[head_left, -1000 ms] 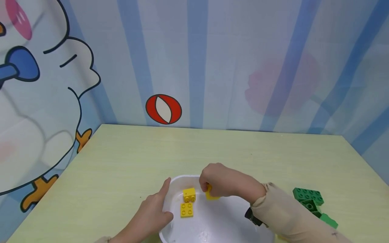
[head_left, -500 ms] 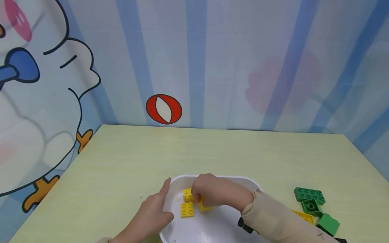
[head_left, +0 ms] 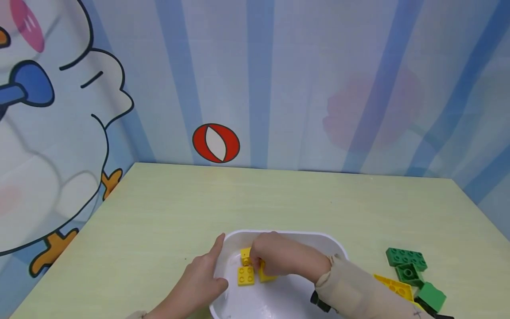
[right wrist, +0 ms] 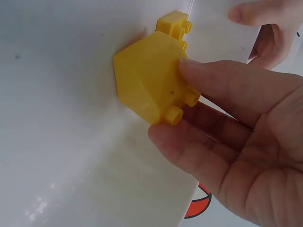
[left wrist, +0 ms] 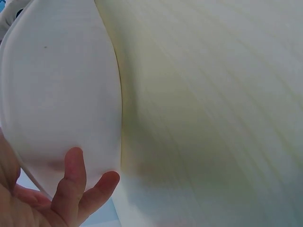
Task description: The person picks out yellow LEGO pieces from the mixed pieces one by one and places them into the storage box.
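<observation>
In the head view my right hand [head_left: 280, 254] reaches into a white plastic basin [head_left: 279, 305]. It pinches a yellow sloped toy building brick [right wrist: 147, 75] between thumb and fingers, low over the basin floor in the right wrist view. Two other yellow bricks lie close by: a square four-stud brick [head_left: 245, 275] and a small brick [head_left: 245, 255] behind it, partly covered by the right fingers. On the basin's left side my left hand [head_left: 199, 277] grips the wall, thumb over the rim and fingertips [left wrist: 74, 158] against the outside.
Right of the basin on the pale table [head_left: 199, 199] lie a dark green eight-stud brick [head_left: 406, 258], a smaller green brick [head_left: 409, 274], a lighter green brick [head_left: 431, 296] and a yellow piece [head_left: 394, 287]. A printed cloth wall [head_left: 295, 88] stands behind.
My right hand has moved left and nearer with the yellow sloped brick, toward the two other yellow bricks. My left hand keeps its place on the basin.
</observation>
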